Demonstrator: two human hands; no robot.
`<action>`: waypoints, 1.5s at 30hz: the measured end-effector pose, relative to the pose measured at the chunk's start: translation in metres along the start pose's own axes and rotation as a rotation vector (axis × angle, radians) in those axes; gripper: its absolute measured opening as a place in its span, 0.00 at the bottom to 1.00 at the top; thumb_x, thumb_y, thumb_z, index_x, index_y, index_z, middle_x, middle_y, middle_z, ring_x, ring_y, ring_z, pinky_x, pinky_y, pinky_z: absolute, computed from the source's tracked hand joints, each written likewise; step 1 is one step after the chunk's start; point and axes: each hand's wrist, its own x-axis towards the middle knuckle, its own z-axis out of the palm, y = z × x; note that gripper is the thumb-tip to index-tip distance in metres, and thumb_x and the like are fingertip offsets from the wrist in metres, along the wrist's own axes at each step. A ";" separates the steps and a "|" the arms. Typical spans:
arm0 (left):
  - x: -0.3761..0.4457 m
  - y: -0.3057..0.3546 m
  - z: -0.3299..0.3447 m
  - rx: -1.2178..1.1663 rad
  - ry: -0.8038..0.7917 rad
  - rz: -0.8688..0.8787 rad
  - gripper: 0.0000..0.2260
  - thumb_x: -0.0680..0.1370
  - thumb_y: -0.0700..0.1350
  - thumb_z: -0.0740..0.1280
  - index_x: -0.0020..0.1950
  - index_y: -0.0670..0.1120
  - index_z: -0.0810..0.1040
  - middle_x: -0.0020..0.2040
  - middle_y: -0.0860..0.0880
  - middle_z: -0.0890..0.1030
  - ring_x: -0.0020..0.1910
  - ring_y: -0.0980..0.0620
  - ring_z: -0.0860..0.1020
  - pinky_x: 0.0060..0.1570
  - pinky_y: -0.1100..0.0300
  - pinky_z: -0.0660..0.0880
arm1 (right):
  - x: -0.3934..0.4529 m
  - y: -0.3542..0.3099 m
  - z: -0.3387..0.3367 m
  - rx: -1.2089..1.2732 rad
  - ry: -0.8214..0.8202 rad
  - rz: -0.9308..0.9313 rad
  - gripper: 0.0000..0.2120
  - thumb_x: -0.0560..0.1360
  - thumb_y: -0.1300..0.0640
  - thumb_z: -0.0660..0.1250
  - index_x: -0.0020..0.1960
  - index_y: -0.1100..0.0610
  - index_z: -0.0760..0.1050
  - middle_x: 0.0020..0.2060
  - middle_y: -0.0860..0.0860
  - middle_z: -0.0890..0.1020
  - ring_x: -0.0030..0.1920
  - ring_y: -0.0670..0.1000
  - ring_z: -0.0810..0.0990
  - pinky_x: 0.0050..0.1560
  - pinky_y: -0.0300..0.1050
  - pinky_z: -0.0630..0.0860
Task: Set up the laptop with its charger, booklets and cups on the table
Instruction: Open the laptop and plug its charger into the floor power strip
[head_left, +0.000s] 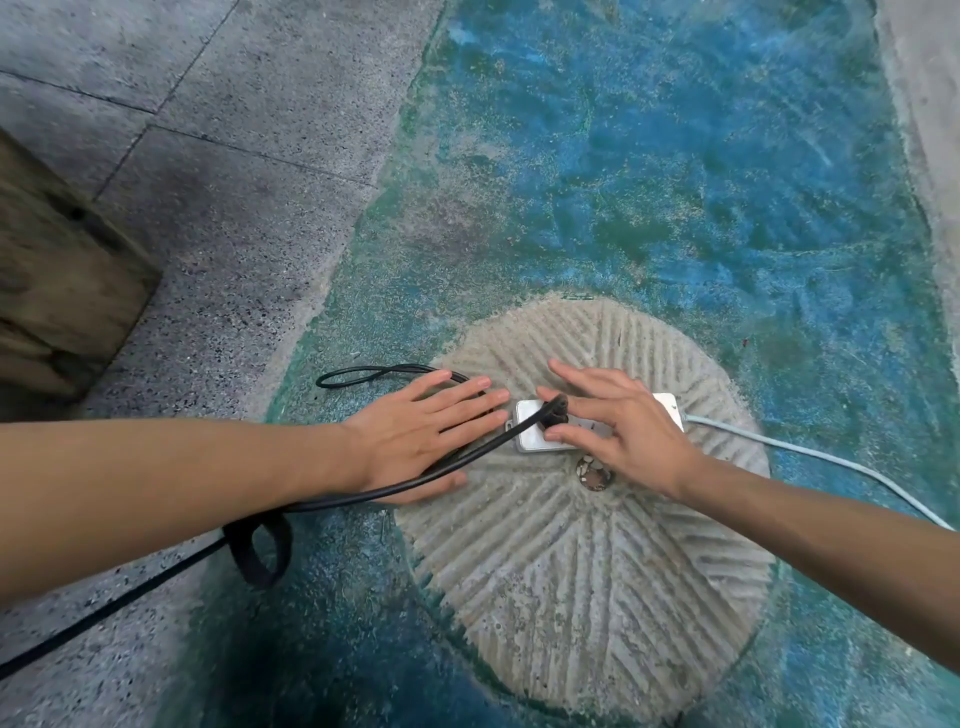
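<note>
one step seemingly finishing: i am spreading left hand (415, 431) and right hand (631, 431), empty, over the seated charger plug (554, 415); rest pending.

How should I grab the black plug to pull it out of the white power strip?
Pinch the black plug by its stubby body from straight above, thumb and finger on opposite sides. It stands up from the white power strip, and its black cable leaves toward the left, so tugging the cable would likely lever it sideways.
</note>
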 end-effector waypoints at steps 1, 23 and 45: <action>0.000 0.000 0.000 -0.005 0.004 0.002 0.33 0.83 0.63 0.43 0.81 0.50 0.32 0.82 0.51 0.34 0.80 0.51 0.33 0.78 0.47 0.35 | 0.000 0.001 0.002 0.025 0.007 -0.007 0.25 0.78 0.34 0.61 0.72 0.40 0.72 0.78 0.38 0.64 0.72 0.43 0.68 0.72 0.48 0.63; 0.001 -0.005 0.006 -0.017 0.048 0.032 0.30 0.85 0.61 0.45 0.82 0.51 0.36 0.83 0.52 0.39 0.81 0.51 0.36 0.79 0.47 0.39 | 0.003 0.013 0.015 -0.016 0.066 -0.025 0.26 0.76 0.31 0.60 0.70 0.40 0.75 0.70 0.37 0.75 0.64 0.45 0.73 0.65 0.54 0.69; 0.000 -0.001 -0.008 0.019 -0.051 0.028 0.31 0.82 0.64 0.38 0.81 0.52 0.32 0.82 0.53 0.35 0.80 0.51 0.34 0.78 0.50 0.34 | 0.000 0.002 0.004 0.126 0.092 0.053 0.22 0.73 0.33 0.65 0.63 0.41 0.82 0.71 0.38 0.75 0.67 0.47 0.71 0.70 0.63 0.64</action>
